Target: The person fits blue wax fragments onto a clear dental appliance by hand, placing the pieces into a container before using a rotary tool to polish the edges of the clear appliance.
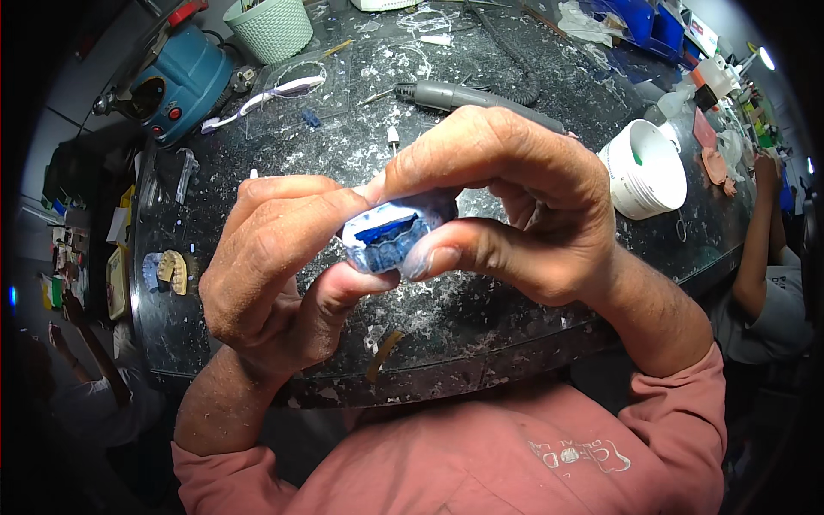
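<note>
A small blue dental model point(388, 239), bright with white glare along its top, is raised over the dusty black bench. My left hand point(279, 257) pinches its left end between thumb and fingers. On the other end, the thumb and fingers of my right hand point(524, 184) are closed around it. A dark blue slot or hollow faces up, with a paler scalloped edge below it; the fingertips cover both ends. Just behind the hands stands a small white-tipped bur point(393, 137). A grey rotary handpiece point(455, 96) lies beyond my right hand.
A white tub point(645, 170) stands right of my right hand. Tooth casts point(174, 271) lie at left. Farther back are a toothbrush point(273, 96), a teal machine point(176, 86) and a pale basket point(270, 30). A brown strip point(384, 355) lies near the front edge. Other people sit at both sides.
</note>
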The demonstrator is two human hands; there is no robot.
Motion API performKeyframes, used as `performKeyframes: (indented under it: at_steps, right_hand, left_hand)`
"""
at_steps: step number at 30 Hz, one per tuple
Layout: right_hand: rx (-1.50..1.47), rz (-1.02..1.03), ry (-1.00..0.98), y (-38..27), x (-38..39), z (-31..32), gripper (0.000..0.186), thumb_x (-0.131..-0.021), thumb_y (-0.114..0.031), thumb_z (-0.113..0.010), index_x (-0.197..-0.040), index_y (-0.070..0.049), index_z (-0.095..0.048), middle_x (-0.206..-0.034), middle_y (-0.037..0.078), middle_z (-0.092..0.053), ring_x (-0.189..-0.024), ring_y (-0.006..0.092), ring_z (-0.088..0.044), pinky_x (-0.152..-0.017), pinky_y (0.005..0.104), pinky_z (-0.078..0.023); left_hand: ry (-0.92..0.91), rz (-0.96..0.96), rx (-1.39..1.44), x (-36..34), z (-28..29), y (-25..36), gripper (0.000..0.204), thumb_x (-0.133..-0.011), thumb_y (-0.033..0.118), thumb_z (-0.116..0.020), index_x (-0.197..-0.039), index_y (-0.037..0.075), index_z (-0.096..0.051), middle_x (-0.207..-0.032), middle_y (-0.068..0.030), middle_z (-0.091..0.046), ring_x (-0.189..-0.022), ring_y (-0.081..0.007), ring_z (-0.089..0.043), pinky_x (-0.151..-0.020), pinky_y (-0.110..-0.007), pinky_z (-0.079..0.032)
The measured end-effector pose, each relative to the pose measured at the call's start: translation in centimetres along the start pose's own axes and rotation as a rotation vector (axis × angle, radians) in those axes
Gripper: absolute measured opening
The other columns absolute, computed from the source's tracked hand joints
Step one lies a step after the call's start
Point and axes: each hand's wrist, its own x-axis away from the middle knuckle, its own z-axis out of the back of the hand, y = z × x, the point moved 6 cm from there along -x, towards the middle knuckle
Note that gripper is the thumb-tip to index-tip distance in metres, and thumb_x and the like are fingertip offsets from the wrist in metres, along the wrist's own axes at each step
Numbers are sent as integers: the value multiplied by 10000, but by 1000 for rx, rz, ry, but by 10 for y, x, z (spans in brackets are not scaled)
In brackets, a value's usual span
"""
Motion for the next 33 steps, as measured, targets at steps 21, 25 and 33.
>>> performKeyframes:
  at_steps: [21, 25, 33]
  right_hand:
    - [125, 157, 106, -4, -2, 7, 442, -719, -60, -828, -1093, 81, -638, -1047, 171, -683, -930, 217, -664, -779, 313, -533]
    - [230, 185, 70, -4, -2, 11, 417, -723, -58, -817, -1087, 65, -655, -1078, 182, -681, -904, 210, -657, -759, 314, -531]
    - [355, -80, 309, 16, 6, 17, 168, -878, -136, -708, -962, 9, -696, -938, 85, -640, -890, 155, -597, -813, 274, -469]
  left_hand:
    - [39, 180, 251, 14, -7, -15, 366, -878, 194, -708, -1105, -71, -597, -1065, -168, -647, -978, -264, -594, -861, -365, -458]
    - [61, 190, 258, 13, -8, -17, 354, -886, 180, -701, -1118, -63, -589, -1057, -159, -645, -990, -246, -586, -866, -361, -457]
    - [7, 689, 955, 24, -35, -39, 659, -979, 476, -496, -1339, -69, -413, -1206, -192, -592, -1105, -247, -589, -928, -361, -454]
